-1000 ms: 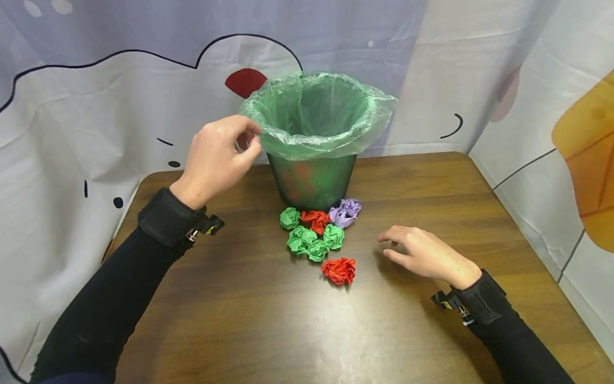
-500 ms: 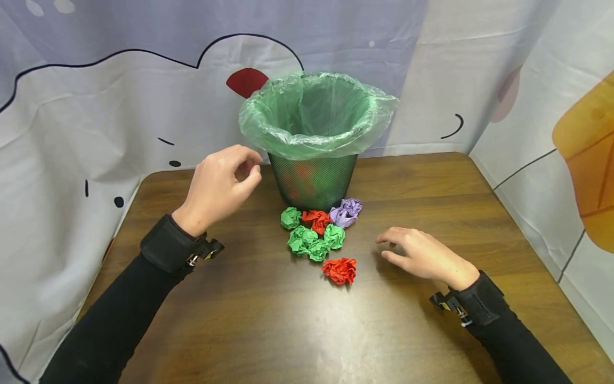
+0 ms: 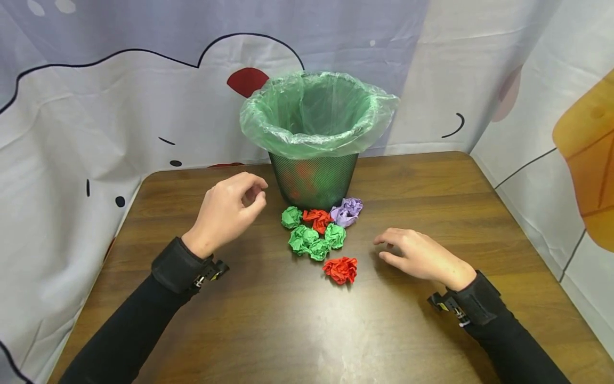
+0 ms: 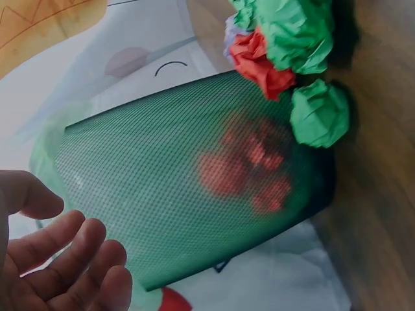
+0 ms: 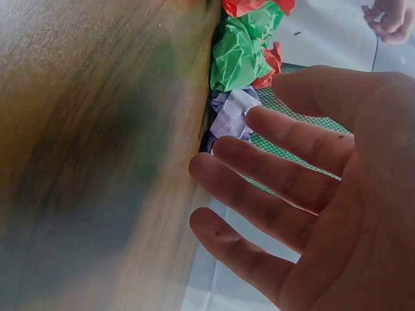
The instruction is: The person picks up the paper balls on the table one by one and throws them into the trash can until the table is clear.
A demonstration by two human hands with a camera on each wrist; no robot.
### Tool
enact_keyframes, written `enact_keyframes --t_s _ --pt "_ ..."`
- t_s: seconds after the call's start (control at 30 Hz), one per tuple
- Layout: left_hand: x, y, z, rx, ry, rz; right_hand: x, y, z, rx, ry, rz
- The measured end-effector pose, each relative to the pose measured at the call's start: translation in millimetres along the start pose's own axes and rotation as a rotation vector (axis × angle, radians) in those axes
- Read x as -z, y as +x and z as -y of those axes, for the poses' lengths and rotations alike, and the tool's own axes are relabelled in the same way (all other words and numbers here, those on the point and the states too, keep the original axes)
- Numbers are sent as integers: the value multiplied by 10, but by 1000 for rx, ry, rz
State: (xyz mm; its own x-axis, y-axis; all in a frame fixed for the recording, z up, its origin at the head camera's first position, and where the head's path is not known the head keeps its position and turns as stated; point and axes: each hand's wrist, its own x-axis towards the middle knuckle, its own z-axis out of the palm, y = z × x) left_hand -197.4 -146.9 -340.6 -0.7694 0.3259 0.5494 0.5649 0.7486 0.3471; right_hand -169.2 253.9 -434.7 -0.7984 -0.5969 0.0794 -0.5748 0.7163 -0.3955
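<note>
Left of the trash bin, my left hand [image 3: 229, 210] is raised over the table, fingers loosely curled around nothing. My right hand [image 3: 422, 255] hovers low at the right, relaxed and holding nothing. Between the hands lie crumpled paper balls: a red ball [image 3: 341, 270] in front, several green balls [image 3: 301, 239] behind it, another red ball [image 3: 317, 220] and a purple ball [image 3: 347, 212] by the bin's foot. The mesh trash bin [image 3: 314, 181] has a green plastic liner [image 3: 307, 146] folded over its rim. Red paper [image 4: 224, 172] shows through its wall in the left wrist view.
The wooden table [image 3: 268, 325] meets a printed curtain [image 3: 115, 117] along its back and sides. Both wrists wear black straps with small cameras, such as the left strap [image 3: 178, 265]. The bin stands near the table's back edge.
My left hand has come down from beside the bin's rim to lower over the table, still with nothing in it. The right hand has barely shifted; the paper balls stay put.
</note>
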Motion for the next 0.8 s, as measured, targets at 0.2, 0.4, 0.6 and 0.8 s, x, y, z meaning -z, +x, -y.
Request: enact_keyframes --t_s 0.2,0.4,0.6,0.8 --pt "-58 -106 46 37 -11 30 -1 0 12 -2 0 7" --pt "-114 -186 70 50 -18 53 -15 3 21 12 -8 3" --pt "-206 -247 80 55 -19 81 -28 27 73 64 -14 16" --pt "-271 -301 84 72 -23 112 -47 84 161 126 -35 -2"
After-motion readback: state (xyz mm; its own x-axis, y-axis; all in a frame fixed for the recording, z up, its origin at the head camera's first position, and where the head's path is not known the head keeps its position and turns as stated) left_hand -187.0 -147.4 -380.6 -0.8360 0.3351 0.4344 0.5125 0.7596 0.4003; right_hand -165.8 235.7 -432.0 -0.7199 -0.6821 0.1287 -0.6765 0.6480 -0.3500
